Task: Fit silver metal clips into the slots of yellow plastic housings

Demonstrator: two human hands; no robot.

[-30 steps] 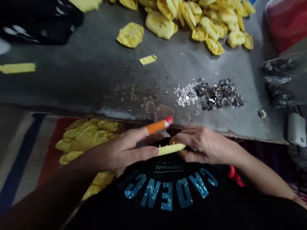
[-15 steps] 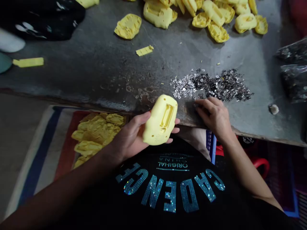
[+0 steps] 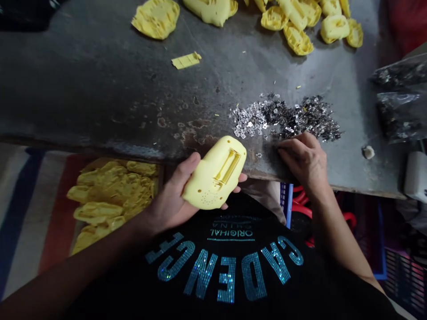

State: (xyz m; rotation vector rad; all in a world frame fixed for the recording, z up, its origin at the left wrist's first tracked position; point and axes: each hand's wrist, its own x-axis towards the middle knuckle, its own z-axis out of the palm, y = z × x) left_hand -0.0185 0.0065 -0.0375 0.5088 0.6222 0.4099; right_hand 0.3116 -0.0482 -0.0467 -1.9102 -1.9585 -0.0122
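Head view | yellow shell [image 3: 204, 178] left and wearer-side of metal-piece pile [image 3: 293, 118], long axis slanting pileward, left hand [image 3: 176, 195] cradling it, fingers curled around | right hand [image 3: 306, 161] nearer, at pile's wearer-side edge, fingers bunched, whether pinching anything cannot tell | shell's underside hidden

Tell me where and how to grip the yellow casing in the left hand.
Pinch the yellow casing by the edges of its rounded far end, probably from the far right: that end is free, while the left hand grips the sides closer in.
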